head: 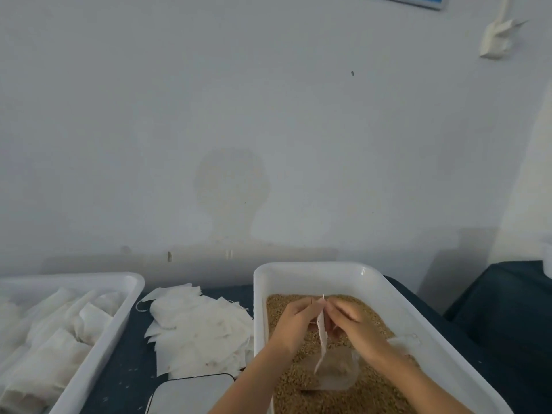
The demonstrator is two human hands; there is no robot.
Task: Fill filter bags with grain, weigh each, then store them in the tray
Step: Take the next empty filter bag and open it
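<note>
Two white rectangular plastic tubs sit on a dark blue table (125, 369) against a bare pale wall (268, 130). Left hand (294, 322) and right hand (355, 325) are both over the tub of tan grain (343, 392), fingers curled, pinching the top edge of one thin white filter bag (322, 333) between them; the bag hangs edge-on, its bottom near the grain. A clear plastic scoop (334, 370) lies in the grain just below the fingers. Left of the fingers: a loose pile of empty white bags (200, 330), count unclear, and a white scale (191, 395). Far left: the storage tray (125, 300) with filled bags.
</note>
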